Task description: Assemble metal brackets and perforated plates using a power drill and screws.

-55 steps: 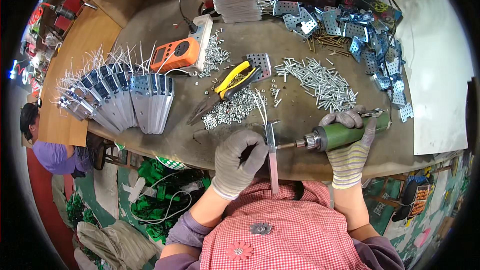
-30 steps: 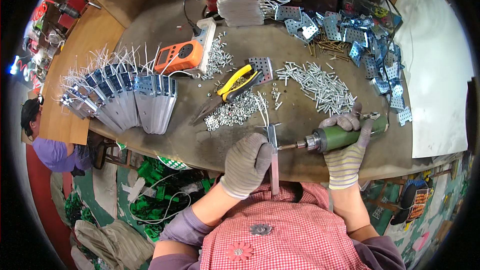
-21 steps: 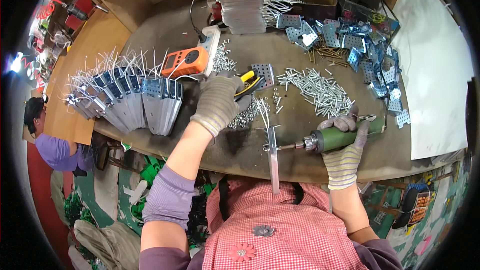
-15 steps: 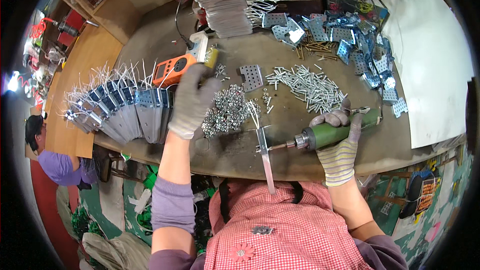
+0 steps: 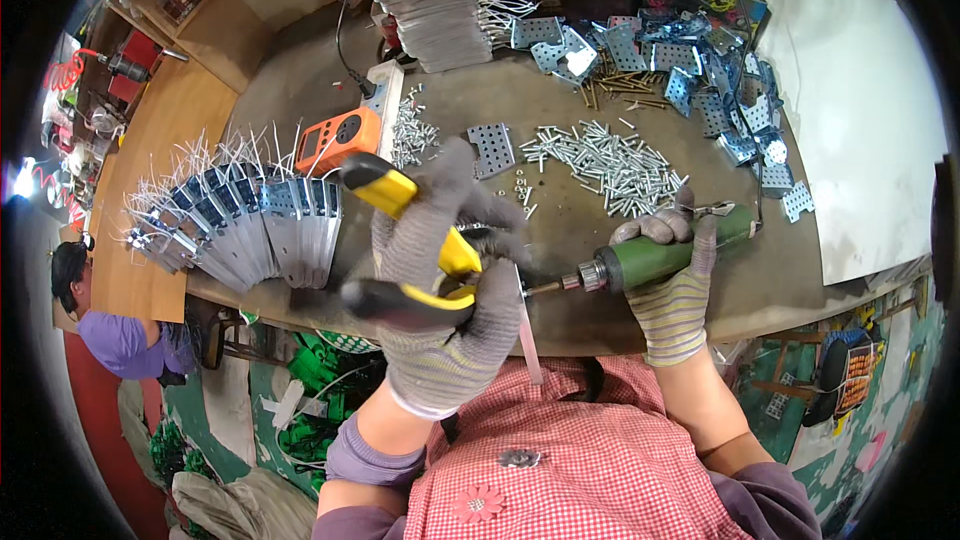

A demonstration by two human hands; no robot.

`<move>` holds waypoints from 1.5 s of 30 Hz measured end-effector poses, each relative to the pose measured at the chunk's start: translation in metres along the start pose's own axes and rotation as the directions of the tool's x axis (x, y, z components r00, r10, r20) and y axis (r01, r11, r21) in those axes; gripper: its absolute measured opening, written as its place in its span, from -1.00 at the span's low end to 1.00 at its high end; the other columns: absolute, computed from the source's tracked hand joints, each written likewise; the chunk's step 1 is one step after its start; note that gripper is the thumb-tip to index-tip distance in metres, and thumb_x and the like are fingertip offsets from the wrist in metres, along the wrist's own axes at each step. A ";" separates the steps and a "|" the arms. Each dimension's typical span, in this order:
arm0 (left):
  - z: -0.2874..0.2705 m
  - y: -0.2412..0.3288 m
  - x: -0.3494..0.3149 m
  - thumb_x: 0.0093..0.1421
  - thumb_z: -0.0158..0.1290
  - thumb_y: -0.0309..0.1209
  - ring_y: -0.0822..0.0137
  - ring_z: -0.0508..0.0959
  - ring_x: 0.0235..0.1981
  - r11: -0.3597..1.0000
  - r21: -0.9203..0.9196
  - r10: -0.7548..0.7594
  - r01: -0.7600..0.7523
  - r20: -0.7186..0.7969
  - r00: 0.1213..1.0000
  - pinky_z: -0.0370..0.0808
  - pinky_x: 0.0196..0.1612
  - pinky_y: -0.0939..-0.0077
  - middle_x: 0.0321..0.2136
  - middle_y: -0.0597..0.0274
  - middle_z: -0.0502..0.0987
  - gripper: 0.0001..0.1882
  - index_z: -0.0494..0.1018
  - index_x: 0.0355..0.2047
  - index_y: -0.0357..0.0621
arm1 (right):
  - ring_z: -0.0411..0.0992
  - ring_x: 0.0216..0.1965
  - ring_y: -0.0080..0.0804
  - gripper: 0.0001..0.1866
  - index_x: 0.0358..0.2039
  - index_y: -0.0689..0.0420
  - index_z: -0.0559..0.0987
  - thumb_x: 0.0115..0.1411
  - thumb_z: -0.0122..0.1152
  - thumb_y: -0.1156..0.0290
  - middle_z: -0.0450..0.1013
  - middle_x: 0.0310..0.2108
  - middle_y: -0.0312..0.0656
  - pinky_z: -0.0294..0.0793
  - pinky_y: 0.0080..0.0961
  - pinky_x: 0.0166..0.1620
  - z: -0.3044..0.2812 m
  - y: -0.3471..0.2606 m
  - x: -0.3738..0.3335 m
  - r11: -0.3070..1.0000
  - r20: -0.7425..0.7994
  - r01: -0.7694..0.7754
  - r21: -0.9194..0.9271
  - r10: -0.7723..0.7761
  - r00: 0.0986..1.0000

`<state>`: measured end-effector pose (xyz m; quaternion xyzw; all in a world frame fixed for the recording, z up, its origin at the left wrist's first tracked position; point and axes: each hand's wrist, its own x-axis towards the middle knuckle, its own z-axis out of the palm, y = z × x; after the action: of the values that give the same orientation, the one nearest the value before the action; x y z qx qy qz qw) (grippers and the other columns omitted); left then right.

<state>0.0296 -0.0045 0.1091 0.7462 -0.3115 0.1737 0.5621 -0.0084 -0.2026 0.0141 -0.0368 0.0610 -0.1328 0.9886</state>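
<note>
My gloved left hand (image 5: 490, 318) is closed around pliers (image 5: 405, 302) with black and yellow handles; their jaws are hidden by the fingers. The hand is at a thin metal strip (image 5: 529, 345) that stands at the bench's near edge and covers its upper part. From the right, the bit of a green electric screwdriver (image 5: 650, 260) points at the strip. My gloved right hand (image 5: 672, 325) grips the screwdriver from below, its thumb and fingers wrapped round the body. Most of the nut pile is hidden behind my left hand.
Screws (image 5: 605, 168) lie in a heap behind the screwdriver, beside a perforated plate (image 5: 491, 150). Wired metal plates (image 5: 300, 225) stand at left, near an orange meter (image 5: 340, 140). Blue-filmed brackets (image 5: 710, 90) and stacked grey plates (image 5: 430, 15) lie farther back. A person (image 5: 120, 340) sits far left.
My left hand has come from near the orange meter, right and toward me, to the strip, and now holds pliers. The right hand still holds the screwdriver. The view has shifted slightly.
</note>
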 end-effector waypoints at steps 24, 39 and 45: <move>-0.005 -0.023 0.035 0.20 -0.06 -0.45 0.62 0.37 -0.50 0.820 -0.469 -0.397 0.327 -0.055 0.916 0.28 -0.40 0.74 -0.50 0.39 0.41 -0.70 0.47 -0.08 -0.27 | 0.25 -0.35 -0.56 -0.54 -0.17 -0.02 0.38 0.12 0.24 -0.06 0.19 -0.47 -0.48 0.31 -0.28 0.03 0.002 0.004 -0.004 0.999 -0.021 0.020 -0.028 -0.020 1.000; -0.019 -0.080 0.001 0.15 0.06 -0.38 0.27 0.52 -0.29 0.878 0.293 -0.382 0.377 -0.042 0.923 0.44 -0.19 0.35 -0.34 0.14 0.51 -0.76 0.50 -0.21 -0.26 | 0.25 -0.32 -0.53 -0.47 -0.04 -0.05 0.40 0.10 0.26 -0.09 0.19 -0.46 -0.47 0.30 -0.25 0.07 -0.003 0.001 -0.001 0.999 0.005 0.014 -0.044 -0.014 1.000; -0.026 -0.050 -0.012 0.20 -0.01 -0.40 0.47 0.48 -0.23 0.749 -0.018 -0.603 0.662 0.394 0.693 0.40 -0.12 0.53 -0.36 0.28 0.47 -0.75 0.45 -0.17 -0.29 | 0.26 -0.36 -0.59 -0.53 -0.01 -0.04 0.45 0.17 0.20 -0.03 0.20 -0.50 -0.51 0.29 -0.29 0.02 0.002 0.005 -0.003 0.999 0.044 -0.029 -0.035 0.030 0.999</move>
<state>0.0556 0.0323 0.0734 0.7789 -0.1459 -0.1976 0.5771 -0.0098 -0.1970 0.0164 -0.0558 0.0417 -0.1163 0.9908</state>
